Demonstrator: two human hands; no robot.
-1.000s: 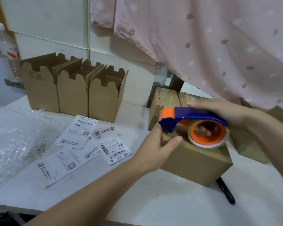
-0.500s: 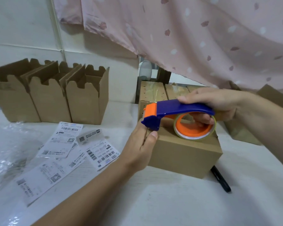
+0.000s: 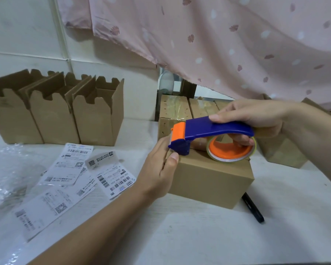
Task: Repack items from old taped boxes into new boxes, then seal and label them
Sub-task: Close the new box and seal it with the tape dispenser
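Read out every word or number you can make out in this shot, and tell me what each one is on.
"350 000 V05 220", as best it reads: shipping label nearest the left hand.
Other shipping labels: barcodes, QR codes and print too small or blurred to read.
Cardboard box being taped: no text visible.
Tape dispenser: no text visible.
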